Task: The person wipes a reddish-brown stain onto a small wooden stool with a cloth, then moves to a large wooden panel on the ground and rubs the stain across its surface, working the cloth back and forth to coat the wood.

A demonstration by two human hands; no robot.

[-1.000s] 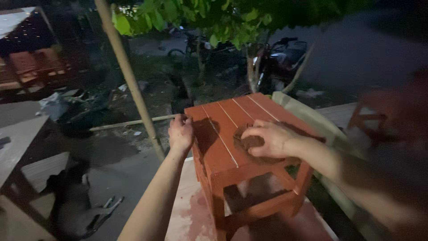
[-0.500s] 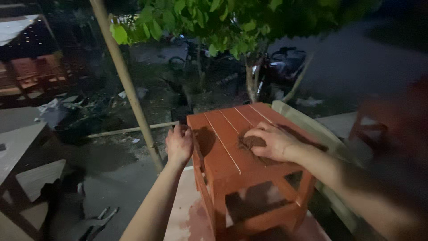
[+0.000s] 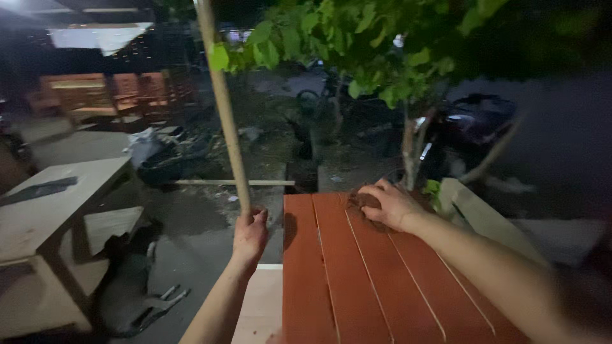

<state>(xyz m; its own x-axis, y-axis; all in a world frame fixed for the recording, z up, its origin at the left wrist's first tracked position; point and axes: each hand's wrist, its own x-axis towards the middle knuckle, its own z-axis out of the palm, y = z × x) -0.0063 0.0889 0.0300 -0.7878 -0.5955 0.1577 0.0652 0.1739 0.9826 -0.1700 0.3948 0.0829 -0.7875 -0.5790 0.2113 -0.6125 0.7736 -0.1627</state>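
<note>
Under the right hand (image 3: 390, 205) lies a small brown pad (image 3: 364, 202), rough-looking, pressed flat on the far end of a red-brown slatted tabletop (image 3: 357, 274). Fingers are curled down over the pad w/ the palm on top, so it's a loose, half-closed hold; most of the pad is hidden, only its left edge shows. Top is painted wood, smooth w/ a dull sheen, made of long flat boards w/ thin pale gaps between them. Its long axis and the slats run away from the person, fanning slightly toward the tree (image 3: 408, 153) beyond the fingertips.

Left hand (image 3: 250, 234) is just off the top's left edge, fingers pointing up and fairly open, apart from the wood as far as I can tell. Its fingertips come up to the foot of a thin, round, pale pole (image 3: 224, 108) that leans up and left; touching or not, can't tell. Below that wrist is a pale unpainted board (image 3: 260, 306).

Further left of the left hand: a bare light-wood table (image 3: 57, 191), matte, square-edged.

Vs 0.5 s ago: view has closed in, so legs and rails are out of sight and only the top shows. Left hand was gripping the top's left edge; now it's off it. Right hand and pad sit nearer the far edge.
</note>
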